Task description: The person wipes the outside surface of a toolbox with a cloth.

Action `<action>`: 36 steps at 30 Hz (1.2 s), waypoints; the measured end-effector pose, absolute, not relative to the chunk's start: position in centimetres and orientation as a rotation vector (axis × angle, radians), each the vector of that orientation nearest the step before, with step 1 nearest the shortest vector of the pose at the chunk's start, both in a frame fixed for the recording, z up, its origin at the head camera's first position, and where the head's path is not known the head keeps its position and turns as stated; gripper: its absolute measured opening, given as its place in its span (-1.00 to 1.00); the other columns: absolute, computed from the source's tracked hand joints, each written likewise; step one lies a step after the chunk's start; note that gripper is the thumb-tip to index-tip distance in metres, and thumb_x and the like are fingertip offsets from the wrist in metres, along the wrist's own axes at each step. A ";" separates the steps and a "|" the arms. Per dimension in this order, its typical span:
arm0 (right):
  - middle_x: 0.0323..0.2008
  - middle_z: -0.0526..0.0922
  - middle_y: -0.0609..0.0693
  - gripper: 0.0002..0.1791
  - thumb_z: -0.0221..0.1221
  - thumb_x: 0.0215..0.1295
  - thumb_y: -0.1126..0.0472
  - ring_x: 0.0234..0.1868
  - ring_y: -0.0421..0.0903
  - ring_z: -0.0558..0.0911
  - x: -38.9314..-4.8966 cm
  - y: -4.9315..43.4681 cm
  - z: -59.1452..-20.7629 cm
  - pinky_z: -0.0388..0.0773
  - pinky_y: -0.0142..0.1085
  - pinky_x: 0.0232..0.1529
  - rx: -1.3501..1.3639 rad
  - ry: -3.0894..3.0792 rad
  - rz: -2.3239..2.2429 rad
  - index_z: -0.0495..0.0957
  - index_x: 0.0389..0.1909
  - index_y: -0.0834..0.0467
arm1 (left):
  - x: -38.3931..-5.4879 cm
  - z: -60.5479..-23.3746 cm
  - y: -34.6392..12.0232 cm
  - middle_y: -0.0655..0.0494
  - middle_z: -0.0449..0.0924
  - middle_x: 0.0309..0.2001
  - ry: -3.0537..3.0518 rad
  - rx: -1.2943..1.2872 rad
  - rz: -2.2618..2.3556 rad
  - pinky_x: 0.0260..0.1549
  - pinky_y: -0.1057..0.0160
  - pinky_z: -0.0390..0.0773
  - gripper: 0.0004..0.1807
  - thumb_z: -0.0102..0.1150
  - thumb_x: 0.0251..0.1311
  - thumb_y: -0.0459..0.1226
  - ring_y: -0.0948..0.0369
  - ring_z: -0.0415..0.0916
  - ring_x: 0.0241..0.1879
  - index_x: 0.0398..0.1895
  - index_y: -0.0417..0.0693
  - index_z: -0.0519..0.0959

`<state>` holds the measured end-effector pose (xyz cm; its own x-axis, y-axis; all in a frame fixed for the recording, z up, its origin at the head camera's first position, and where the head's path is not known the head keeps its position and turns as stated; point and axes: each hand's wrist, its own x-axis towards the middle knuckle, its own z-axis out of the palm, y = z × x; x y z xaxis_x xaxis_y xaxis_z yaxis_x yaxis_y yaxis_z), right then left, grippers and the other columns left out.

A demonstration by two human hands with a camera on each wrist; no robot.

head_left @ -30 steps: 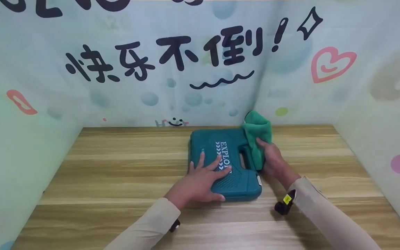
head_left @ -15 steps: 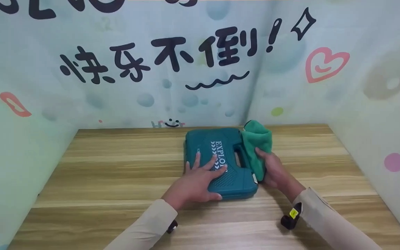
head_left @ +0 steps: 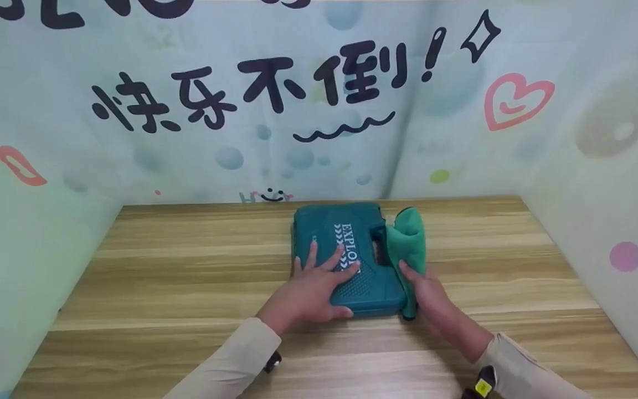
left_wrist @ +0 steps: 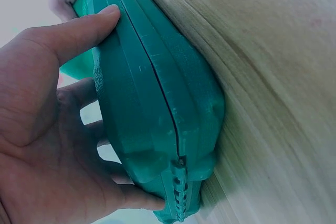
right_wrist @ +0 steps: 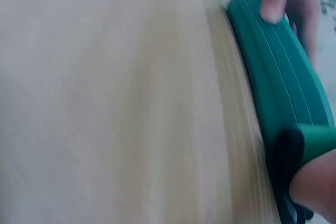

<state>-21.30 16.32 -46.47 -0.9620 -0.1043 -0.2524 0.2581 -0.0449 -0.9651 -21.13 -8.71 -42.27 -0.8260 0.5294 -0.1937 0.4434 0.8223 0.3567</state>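
A teal hard plastic carrying case (head_left: 363, 296) with white lettering lies flat on the wooden table, its handle side to the right. My left hand (head_left: 310, 291) rests on its lid with fingers spread, thumb at the near edge. The left wrist view shows that thumb (left_wrist: 86, 32) against the case's side (left_wrist: 142, 87), above the seam, and a hinge nearer the camera. My right hand (head_left: 430, 293) holds a folded green cloth (head_left: 409, 238) with a dark edging against the handle side. In the right wrist view the cloth (right_wrist: 317, 139) is partly cut off by the frame.
The wooden tabletop (head_left: 186, 288) extends on both sides of the case. A printed fabric backdrop (head_left: 197, 166) stands behind the table's far edge, and pale side panels (head_left: 590, 216) bound it left and right. Black wrist cameras sit at both cuffs.
My right hand has slid the cloth along the handle side toward me, from the far corner to the near one. My left hand stays spread on the case.
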 end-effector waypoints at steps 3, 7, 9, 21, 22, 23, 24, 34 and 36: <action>0.51 0.02 0.17 -0.23 -0.06 0.63 -0.02 0.50 0.10 -0.02 -19.8 15.4 -46.5 -0.23 0.12 0.47 0.169 2.025 -2.110 -0.21 0.58 0.22 | -21.2 -42.3 -8.8 0.07 -0.28 0.64 2.715 0.733 0.425 0.30 -0.45 -0.18 -0.06 0.32 0.24 0.18 -0.34 -0.57 0.50 0.62 0.42 0.07; 0.50 0.06 0.21 -0.27 -0.09 0.64 0.04 0.48 0.13 0.02 -18.9 14.6 -46.3 -0.21 0.14 0.47 0.205 2.050 -2.130 -0.16 0.57 0.30 | -21.2 -42.3 -9.0 0.07 -0.27 0.64 2.715 0.735 0.429 0.30 -0.46 -0.18 -0.06 0.34 0.24 0.15 -0.33 -0.57 0.50 0.62 0.41 0.09; 0.48 0.08 0.22 -0.27 -0.08 0.63 0.04 0.47 0.15 0.04 -19.1 14.5 -46.1 -0.21 0.14 0.47 0.228 2.036 -2.138 -0.13 0.56 0.31 | -21.2 -42.2 -9.2 0.06 -0.26 0.64 2.715 0.741 0.435 0.30 -0.46 -0.19 -0.06 0.34 0.24 0.14 -0.33 -0.57 0.50 0.62 0.39 0.09; 0.36 0.23 0.27 -0.33 -0.07 0.63 0.06 0.37 0.14 0.19 -25.9 15.7 -45.4 -0.01 0.10 0.44 0.052 2.094 -1.974 0.01 0.51 0.38 | -21.3 -42.1 -9.6 0.07 -0.27 0.64 2.707 0.749 0.394 0.31 -0.45 -0.18 -0.06 0.32 0.25 0.15 -0.33 -0.55 0.50 0.63 0.42 0.05; 0.36 0.25 0.28 -0.36 -0.08 0.64 0.09 0.36 0.14 0.21 -26.5 15.8 -45.4 0.01 0.10 0.43 -0.003 2.145 -1.945 0.03 0.51 0.40 | -21.3 -42.1 -9.6 0.08 -0.27 0.64 2.707 0.751 0.390 0.31 -0.45 -0.18 -0.05 0.32 0.25 0.15 -0.32 -0.55 0.50 0.63 0.43 0.05; 0.35 0.29 0.29 -0.37 -0.08 0.64 0.11 0.35 0.14 0.25 -27.1 15.7 -45.4 0.05 0.10 0.41 -0.061 2.213 -1.909 0.06 0.49 0.42 | -21.3 -42.1 -9.6 0.08 -0.27 0.64 2.707 0.754 0.387 0.31 -0.44 -0.18 -0.05 0.32 0.25 0.16 -0.32 -0.55 0.50 0.63 0.44 0.04; 0.35 0.31 0.31 -0.40 -0.10 0.64 0.15 0.35 0.14 0.27 -27.8 15.7 -45.3 0.07 0.09 0.41 -0.130 2.278 -1.868 0.09 0.49 0.44 | -21.3 -42.2 -9.6 0.08 -0.28 0.64 2.706 0.757 0.386 0.31 -0.44 -0.17 -0.05 0.32 0.25 0.16 -0.32 -0.55 0.50 0.62 0.45 0.04; 0.46 0.24 0.30 -0.48 -0.13 0.64 0.28 0.45 0.26 0.22 -33.1 15.6 -43.3 0.06 0.25 0.39 -0.739 2.722 -1.259 0.18 0.53 0.27 | -21.5 -41.9 -9.5 0.11 -0.28 0.64 2.684 0.774 0.370 0.33 -0.42 -0.18 -0.03 0.32 0.22 0.18 -0.30 -0.55 0.51 0.62 0.50 0.02; 0.49 0.19 0.32 -0.47 -0.13 0.64 0.27 0.47 0.30 0.17 -33.6 15.7 -42.9 0.05 0.27 0.38 -0.788 2.748 -1.144 0.18 0.54 0.25 | -21.6 -41.8 -9.6 0.11 -0.27 0.64 2.687 0.789 0.363 0.33 -0.42 -0.18 -0.03 0.32 0.22 0.19 -0.30 -0.55 0.51 0.62 0.49 0.03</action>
<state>-33.61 15.71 -42.87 -0.8673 -0.4792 0.1348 -0.4333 0.5933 -0.6785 -21.64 -9.59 -41.78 -0.7977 0.5587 -0.2269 0.4784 0.8155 0.3258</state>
